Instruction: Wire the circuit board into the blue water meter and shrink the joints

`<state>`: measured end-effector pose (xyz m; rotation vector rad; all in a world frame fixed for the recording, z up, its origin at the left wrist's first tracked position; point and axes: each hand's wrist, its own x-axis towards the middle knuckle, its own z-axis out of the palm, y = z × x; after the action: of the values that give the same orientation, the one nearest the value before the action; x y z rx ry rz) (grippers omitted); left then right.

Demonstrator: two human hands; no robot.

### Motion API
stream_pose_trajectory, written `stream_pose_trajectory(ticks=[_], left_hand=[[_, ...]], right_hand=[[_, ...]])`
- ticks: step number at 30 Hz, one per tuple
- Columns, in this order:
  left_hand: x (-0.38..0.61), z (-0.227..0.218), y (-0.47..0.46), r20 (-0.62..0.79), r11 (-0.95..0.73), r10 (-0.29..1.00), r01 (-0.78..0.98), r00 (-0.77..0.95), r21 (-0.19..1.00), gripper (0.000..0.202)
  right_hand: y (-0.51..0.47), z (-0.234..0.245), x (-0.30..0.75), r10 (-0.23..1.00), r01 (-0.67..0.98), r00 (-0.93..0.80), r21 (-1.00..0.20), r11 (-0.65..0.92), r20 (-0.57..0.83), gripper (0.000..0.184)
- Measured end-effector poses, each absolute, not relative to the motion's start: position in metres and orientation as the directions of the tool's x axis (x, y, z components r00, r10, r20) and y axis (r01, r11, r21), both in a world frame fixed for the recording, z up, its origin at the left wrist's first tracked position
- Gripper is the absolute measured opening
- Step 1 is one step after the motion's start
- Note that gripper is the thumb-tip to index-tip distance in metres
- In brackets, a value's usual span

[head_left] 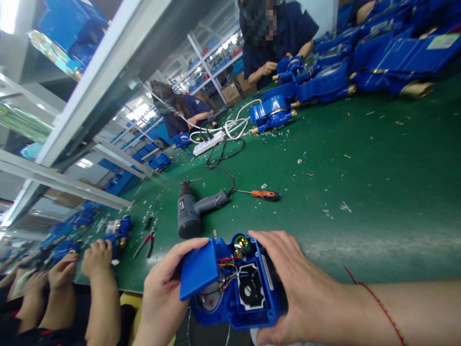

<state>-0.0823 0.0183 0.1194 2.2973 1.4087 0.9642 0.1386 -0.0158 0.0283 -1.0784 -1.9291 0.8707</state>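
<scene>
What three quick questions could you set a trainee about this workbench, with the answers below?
1. Which hand holds the flat blue panel, left or right?
2. True or false: the blue housing is closed, with no wiring showing.
3. Fill the gap: near the heat gun lies a screwdriver with a black and ____ handle.

Key:
1. The left hand.
2. False; coloured wires show inside the open housing.
3. Orange.

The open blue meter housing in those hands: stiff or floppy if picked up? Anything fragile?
The blue meter housing probably feels stiff, since its walls look moulded and straight. Its thin wires seem floppy and easily snagged, curving loosely inside the opening. The blue lid might flap if the left hand let go, being tilted.
</scene>
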Motion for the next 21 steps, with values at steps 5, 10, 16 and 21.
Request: stream_pose_trajectory(ticks=[5,10,16,21], left_hand=[[-0.091,0.109,0.015,0.51,-0.528,0.83,0.614,0.225,0.587,0.027],[-0.101,0.095,0.015,0.609,-0.61,0.764,0.548,0.213,0.572,0.025],[-0.102,0.087,0.027,0.59,-0.52,0.805,0.558,0.065,0.647,0.025],[-0.093,0.087,0.045,0.436,-0.377,0.9,0.473,-0.017,0.797,0.025]], right_hand=[[-0.015,0.03,0.138,0.896,0.398,-0.367,-0.829,0.393,0.249,0.121],[-0.017,0.028,0.139,0.897,0.408,-0.367,-0.823,0.394,0.247,0.121],[-0.016,0.03,0.14,0.891,0.391,-0.383,-0.832,0.395,0.243,0.12],[-0.012,0.034,0.142,0.913,0.387,-0.381,-0.871,0.303,0.148,0.119]])
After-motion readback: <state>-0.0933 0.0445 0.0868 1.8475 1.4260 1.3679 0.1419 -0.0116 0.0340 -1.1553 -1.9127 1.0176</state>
